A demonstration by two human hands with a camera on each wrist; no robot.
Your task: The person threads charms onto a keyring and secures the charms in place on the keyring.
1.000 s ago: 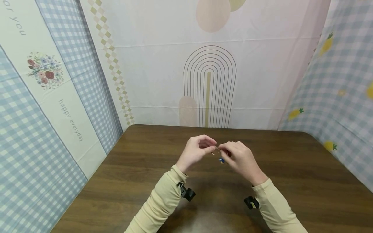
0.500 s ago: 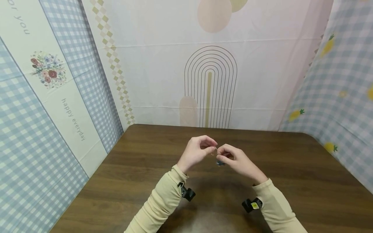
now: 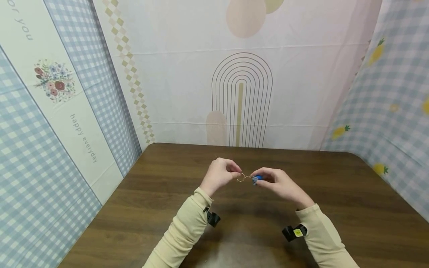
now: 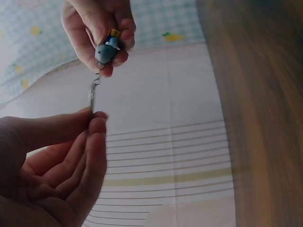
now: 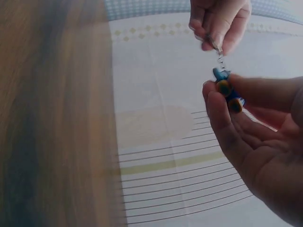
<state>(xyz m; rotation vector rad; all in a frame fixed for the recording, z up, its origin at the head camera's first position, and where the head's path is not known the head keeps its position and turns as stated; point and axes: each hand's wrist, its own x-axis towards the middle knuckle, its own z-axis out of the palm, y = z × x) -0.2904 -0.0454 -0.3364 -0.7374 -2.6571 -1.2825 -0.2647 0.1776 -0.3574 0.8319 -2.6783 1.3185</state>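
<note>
Above the brown table [image 3: 147, 201], both hands hold a small keychain stretched between them. My left hand [image 3: 236, 175] pinches its gold ring [image 3: 240, 178] between thumb and forefinger. My right hand [image 3: 260, 180] pinches the small blue figure charm [image 3: 256, 179], and a short chain joins charm and ring. In the left wrist view the left hand [image 4: 94, 118] grips the ring [image 4: 92, 100] below the charm [image 4: 106, 50]. In the right wrist view the right hand [image 5: 218, 91] holds the charm [image 5: 226, 88], with the left hand [image 5: 215, 28] above it.
Patterned cloth walls close in the table on the left [image 3: 67, 123], back [image 3: 241, 93] and right [image 3: 395, 111]. Black camera mounts sit on both cream sleeves, at the left wrist [image 3: 212, 219] and the right wrist [image 3: 293, 232].
The hands have drawn slightly apart and lowered. The charm, which hung below the fingers before, is now pinched by the right hand, with the ring showing beside the left fingers.
</note>
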